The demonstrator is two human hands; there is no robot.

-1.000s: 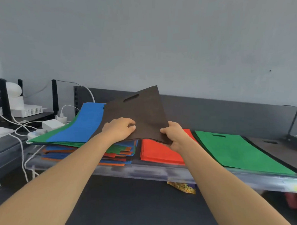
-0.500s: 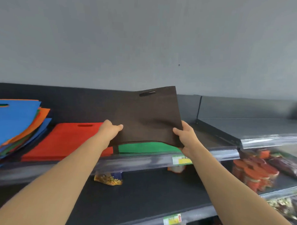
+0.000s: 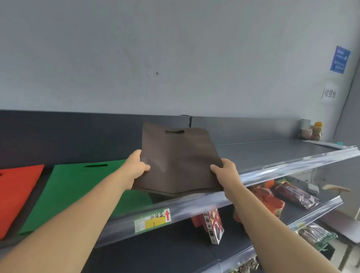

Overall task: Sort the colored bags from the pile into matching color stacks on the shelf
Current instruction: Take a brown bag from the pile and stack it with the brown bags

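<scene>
A dark brown bag with a cut-out handle hangs tilted over the top shelf, its near edge low above another brown bag lying there. My left hand grips its left edge, thumb on top. My right hand grips its right edge the same way. Left of it a green bag stack lies flat, and a red bag stack lies at the far left. The mixed pile is out of view.
The top shelf's clear front rail carries a green and yellow price label. Packaged snacks and a red box fill the lower shelf. Jars stand at the shelf's far right end.
The view has swung right, past the mixed pile and the red stack. Both hands have carried the brown bag right, beyond the green stack, and lowered it toward the shelf.
</scene>
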